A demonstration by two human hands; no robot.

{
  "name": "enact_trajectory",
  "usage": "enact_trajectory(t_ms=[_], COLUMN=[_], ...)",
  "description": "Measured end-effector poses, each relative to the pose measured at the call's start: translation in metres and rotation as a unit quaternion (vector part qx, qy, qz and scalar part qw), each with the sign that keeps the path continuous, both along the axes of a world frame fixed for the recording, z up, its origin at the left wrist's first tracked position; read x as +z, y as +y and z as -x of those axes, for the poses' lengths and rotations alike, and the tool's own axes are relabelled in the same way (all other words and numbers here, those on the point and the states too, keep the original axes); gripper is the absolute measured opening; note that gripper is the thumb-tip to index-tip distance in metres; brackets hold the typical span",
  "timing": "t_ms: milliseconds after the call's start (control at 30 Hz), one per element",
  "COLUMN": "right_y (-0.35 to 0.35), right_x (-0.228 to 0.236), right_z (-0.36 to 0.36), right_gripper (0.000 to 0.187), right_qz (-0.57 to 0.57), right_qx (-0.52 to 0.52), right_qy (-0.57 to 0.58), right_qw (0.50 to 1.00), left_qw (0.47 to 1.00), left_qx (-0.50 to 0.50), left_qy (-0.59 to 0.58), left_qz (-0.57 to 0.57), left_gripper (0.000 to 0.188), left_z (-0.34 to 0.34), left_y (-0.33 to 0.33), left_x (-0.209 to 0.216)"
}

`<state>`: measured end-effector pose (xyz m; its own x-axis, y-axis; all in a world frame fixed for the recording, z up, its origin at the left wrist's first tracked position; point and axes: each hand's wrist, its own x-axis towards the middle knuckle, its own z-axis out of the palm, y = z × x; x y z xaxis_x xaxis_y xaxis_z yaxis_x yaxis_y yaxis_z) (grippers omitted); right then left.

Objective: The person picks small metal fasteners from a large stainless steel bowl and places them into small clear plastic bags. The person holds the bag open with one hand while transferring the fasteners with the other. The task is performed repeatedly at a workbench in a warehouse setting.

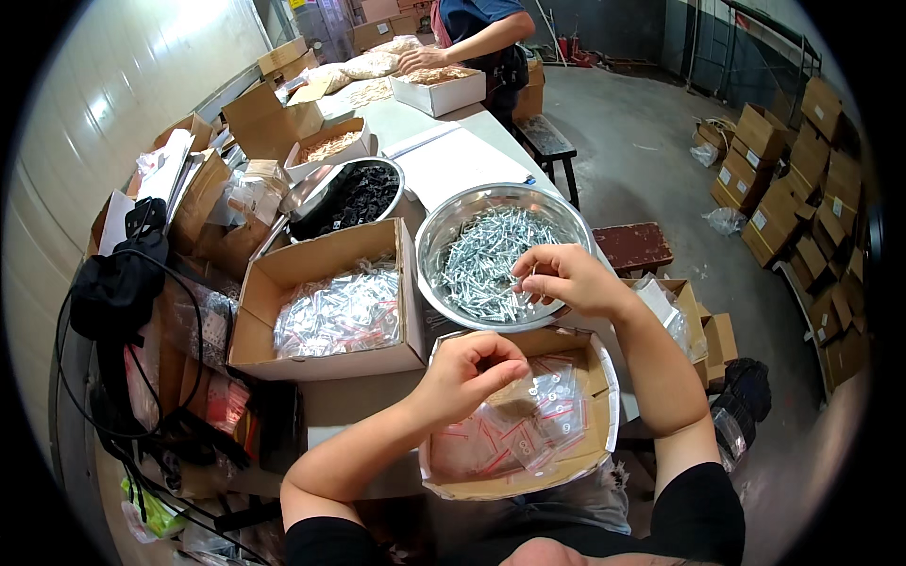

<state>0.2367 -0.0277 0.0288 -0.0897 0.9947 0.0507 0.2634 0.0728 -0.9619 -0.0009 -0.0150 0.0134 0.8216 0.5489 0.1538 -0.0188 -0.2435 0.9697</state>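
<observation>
Right hand (564, 278) pinches screws over steel bowl (434, 236) of screws (481, 259); left hand (467, 373) curled above box (604, 443) of small zip bags (528, 424), grasp unclear.

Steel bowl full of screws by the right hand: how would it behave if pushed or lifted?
The steel bowl looks heaped with screws, so probably heavy for its size. Its rounded, shiny wall may slide or rock when pushed. Loose screws would likely shift and spill if tilted; the right hand hovers over them.

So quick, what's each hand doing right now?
Left hand: fingers curled shut over the box of small bags; contents hidden.
Right hand: pinching screws over the steel bowl.
</observation>
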Motion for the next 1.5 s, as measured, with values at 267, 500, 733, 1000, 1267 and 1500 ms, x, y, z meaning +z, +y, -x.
enact_trajectory(t_ms=[267,500,733,1000,1267,1500], right_y=[0.003,-0.003,-0.021,-0.034,-0.045,-0.039], right_x=[-0.006,0.003,0.022,0.025,0.026,0.026], right_z=[-0.003,-0.002,0.008,0.028,0.043,0.035], right_gripper=[0.012,0.014,0.015,0.020,0.023,0.020], right_qz=[-0.047,-0.020,0.017,-0.150,-0.199,-0.246], right_qx=[0.024,0.031,0.103,0.164,0.157,0.186], right_qy=[0.054,0.098,0.139,-0.062,-0.099,-0.083], right_qw=[0.997,0.995,0.985,0.973,0.962,0.948], left_qw=[0.996,0.980,0.982,0.979,0.991,0.965], left_qx=[-0.014,0.018,-0.060,-0.066,-0.074,-0.105], left_qy=[0.038,0.029,-0.044,0.017,0.074,0.004], left_qz=[0.079,0.196,0.171,0.190,0.082,0.239], left_gripper=[0.009,0.013,0.010,0.027,0.032,0.039], left_z=[-0.001,-0.003,0.000,-0.007,-0.007,-0.003], left_y=[-0.001,0.004,0.008,0.001,0.005,0.003], left_x=[-0.002,-0.001,-0.008,-0.003,-0.006,-0.002])
